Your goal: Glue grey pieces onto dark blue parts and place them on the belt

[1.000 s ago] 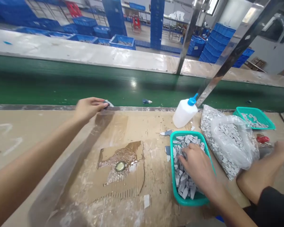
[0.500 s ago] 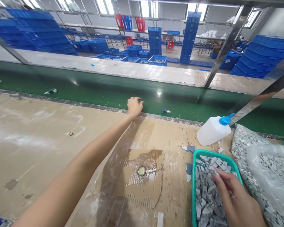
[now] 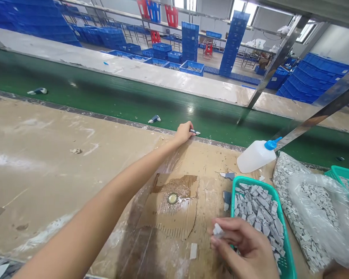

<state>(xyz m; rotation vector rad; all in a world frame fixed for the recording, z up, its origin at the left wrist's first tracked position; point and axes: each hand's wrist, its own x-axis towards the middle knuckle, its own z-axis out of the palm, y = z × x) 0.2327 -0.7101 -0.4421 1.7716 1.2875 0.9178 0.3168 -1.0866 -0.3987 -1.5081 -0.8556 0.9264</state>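
Note:
On the near edge of the green belt (image 3: 116,106), my left hand (image 3: 184,132) has its fingers closed on a small dark-blue and white part (image 3: 196,133); the tip of the part sticks out to the right. My right hand (image 3: 244,244) pinches a small light-grey piece (image 3: 218,230) between thumb and fingertips, just left of the teal basket (image 3: 289,259). Many similar grey pieces (image 3: 258,209) fill that basket. Left of my right hand, a round metal cap-like disc (image 3: 172,198) sits in a wet patch on a cardboard sheet (image 3: 189,228).
A white squeeze bottle (image 3: 256,157) with a blue nozzle stands behind the basket. Beside it lies a clear bag (image 3: 317,209) of grey pieces. More blue-and-white parts (image 3: 154,119) lie on the belt. A slanted metal post (image 3: 317,114) rises at right.
My left hand has moved right and closed on the blue-and-white part. My right hand has left the basket toward the left with a grey piece. Parts on the belt have shifted.

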